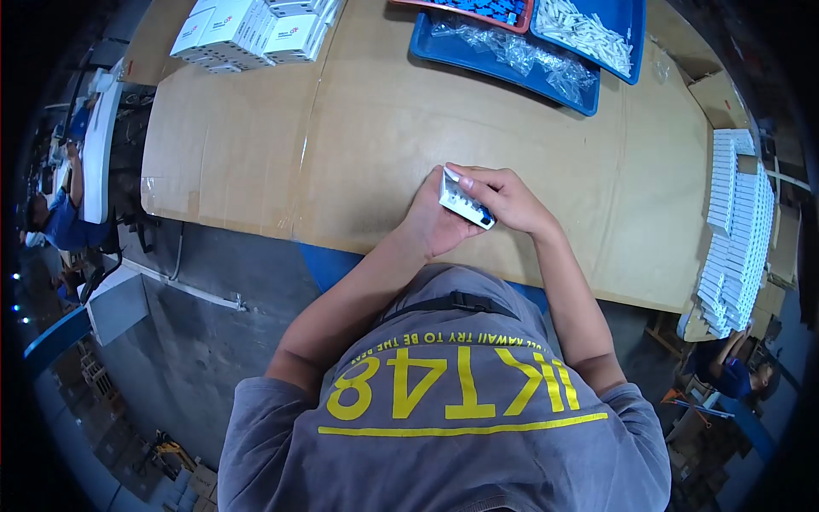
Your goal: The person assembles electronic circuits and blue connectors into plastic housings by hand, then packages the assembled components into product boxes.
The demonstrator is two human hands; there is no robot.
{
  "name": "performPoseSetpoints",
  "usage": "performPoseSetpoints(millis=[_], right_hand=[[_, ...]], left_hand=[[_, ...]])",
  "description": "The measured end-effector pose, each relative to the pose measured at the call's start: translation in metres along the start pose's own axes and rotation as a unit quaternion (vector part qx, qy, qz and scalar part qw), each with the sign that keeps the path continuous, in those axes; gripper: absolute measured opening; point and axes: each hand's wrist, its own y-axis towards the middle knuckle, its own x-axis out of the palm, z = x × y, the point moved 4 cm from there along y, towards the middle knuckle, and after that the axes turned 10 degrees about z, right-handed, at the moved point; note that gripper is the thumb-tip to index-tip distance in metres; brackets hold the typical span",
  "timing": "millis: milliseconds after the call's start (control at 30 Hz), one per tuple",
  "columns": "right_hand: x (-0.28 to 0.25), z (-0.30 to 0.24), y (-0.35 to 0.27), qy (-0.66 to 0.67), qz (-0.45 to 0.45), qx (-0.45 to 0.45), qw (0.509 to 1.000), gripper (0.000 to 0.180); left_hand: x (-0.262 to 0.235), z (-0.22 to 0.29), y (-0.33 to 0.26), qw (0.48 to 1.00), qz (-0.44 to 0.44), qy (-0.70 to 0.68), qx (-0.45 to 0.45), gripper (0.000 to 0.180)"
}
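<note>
My left hand (pixel 428 224) cups a small white box (pixel 456 205) from below and from its left side, just above the near part of the table. The box is tilted, with its open face up. Pale small parts show inside, and a dark blue piece (pixel 485 217) sits at its near right end. Over the far end, my right hand (pixel 508 198) pinches a slim white piece (pixel 451 174) between thumb and forefinger. Whether that piece is a flap of the box or a loose part I cannot tell.
Cardboard covers the table (pixel 367 154). White boxes (pixel 239 34) are stacked at the far left, and more boxes (pixel 734 230) stand in rows at the right. Blue trays (pixel 426 51) hold clear bags and white parts; a red tray (pixel 520 27) holds blue parts. People are at both sides.
</note>
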Motion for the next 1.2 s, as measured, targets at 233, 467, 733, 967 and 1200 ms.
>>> performPoseSetpoints(millis=[233, 467, 733, 967, 1200], right_hand=[[0.005, -0.011, -0.030, -0.128, 0.012, -0.136, 0.982, 0.053], [0.003, -0.025, -0.044, -0.170, 0.001, -0.201, 0.965, 0.063], [0.007, -0.030, -0.051, -0.216, 0.015, -0.246, 0.945, 0.068], [-0.002, -0.037, -0.062, -0.195, 0.027, -0.300, 0.933, 0.065], [0.012, -0.056, -0.079, -0.162, 0.085, -0.266, 0.946, 0.088]], left_hand=[[0.008, -0.006, -0.015, 1.000, 0.000, 0.011, 0.021, 0.055], [0.022, -0.012, -0.027, 0.995, 0.027, 0.054, 0.078, 0.055], [0.030, -0.010, -0.036, 0.989, 0.070, 0.071, 0.108, 0.056], [0.031, -0.007, -0.052, 0.982, 0.002, 0.135, 0.130, 0.057], [0.043, -0.007, -0.080, 0.958, -0.063, 0.201, 0.192, 0.046]])
